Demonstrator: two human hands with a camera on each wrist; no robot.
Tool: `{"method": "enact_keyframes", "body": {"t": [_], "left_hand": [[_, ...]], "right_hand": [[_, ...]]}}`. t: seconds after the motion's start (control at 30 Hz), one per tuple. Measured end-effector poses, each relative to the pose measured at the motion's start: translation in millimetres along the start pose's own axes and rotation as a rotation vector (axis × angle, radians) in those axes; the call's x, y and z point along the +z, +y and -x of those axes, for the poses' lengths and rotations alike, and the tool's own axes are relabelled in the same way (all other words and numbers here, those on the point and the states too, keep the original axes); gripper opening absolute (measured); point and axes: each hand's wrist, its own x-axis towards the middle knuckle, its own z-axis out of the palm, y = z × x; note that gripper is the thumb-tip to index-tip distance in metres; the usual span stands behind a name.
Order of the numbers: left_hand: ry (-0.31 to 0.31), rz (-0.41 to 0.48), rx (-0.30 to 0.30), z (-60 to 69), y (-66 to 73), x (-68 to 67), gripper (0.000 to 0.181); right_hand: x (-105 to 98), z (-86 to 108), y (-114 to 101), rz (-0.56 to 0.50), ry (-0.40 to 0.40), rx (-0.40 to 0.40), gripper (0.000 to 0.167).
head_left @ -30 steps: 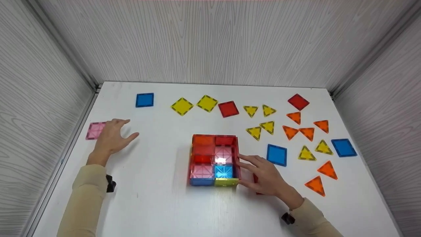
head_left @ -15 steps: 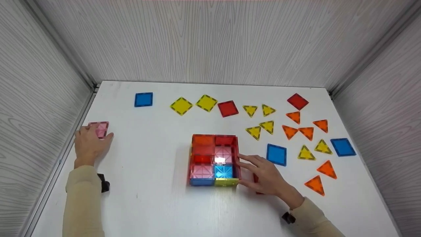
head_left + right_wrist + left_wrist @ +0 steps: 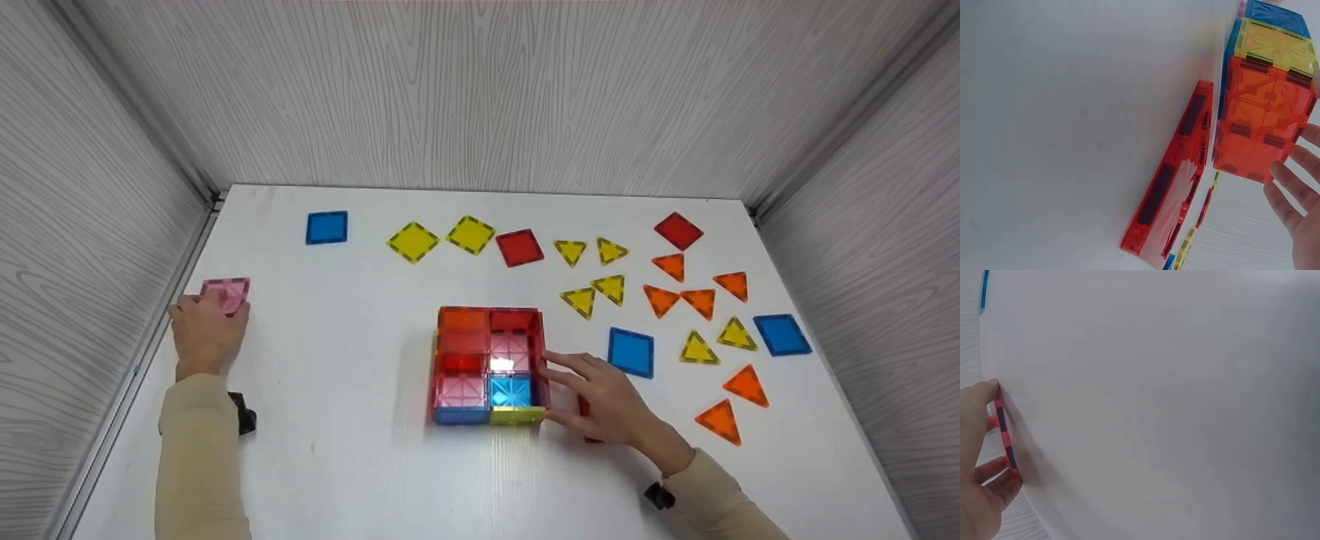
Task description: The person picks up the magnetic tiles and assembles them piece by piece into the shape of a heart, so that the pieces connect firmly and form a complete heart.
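Observation:
My left hand (image 3: 206, 330) is at the table's left edge, fingers curled over a pink square magnetic tile (image 3: 237, 288). In the left wrist view the thumb and fingertips pinch opposite ends of that tile (image 3: 1005, 430), seen edge-on. Mid-table stands a box of see-through magnetic tiles (image 3: 463, 326), with red, blue and yellow walls and pink and blue squares inside. My right hand (image 3: 611, 397) has its fingers spread, fingertips touching the box's right wall, which looks red-orange in the right wrist view (image 3: 1264, 101). Mostly hidden under that hand lies a red tile (image 3: 1168, 174).
Along the back lie a blue square (image 3: 327, 227), two yellow squares (image 3: 413, 242) and a red square (image 3: 520, 247). Several yellow triangles (image 3: 571, 252) and orange triangles (image 3: 700, 302) are scattered on the right, among blue squares (image 3: 631, 352). Panelled walls (image 3: 465, 97) enclose the table.
My left hand has moved left and toward me, closing its fingers on the pink tile, which has shifted slightly right and turned a little. The right hand stays at the box.

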Motion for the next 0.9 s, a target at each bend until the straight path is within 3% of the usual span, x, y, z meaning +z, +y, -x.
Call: {"method": "enact_keyframes", "body": {"t": [0.3, 0.5, 0.9], "left_hand": [[0.009, 0.031, 0.008, 2.0, 2.9, -3.3, 0.061], [-0.007, 0.100, 0.005, 3.5, 9.6, -2.7, 0.064], [-0.029, 0.127, 0.110, 4.4, 57.5, 2.1, 0.064]], "right_hand": [[-0.9, -0.1, -0.2, -0.006, -0.016, 0.014, 0.066], [-0.2, 0.3, -0.5, 0.000, -0.006, 0.011, 0.066], [0.3, 0.0, -0.4, 0.013, 0.021, -0.009, 0.066]]}}
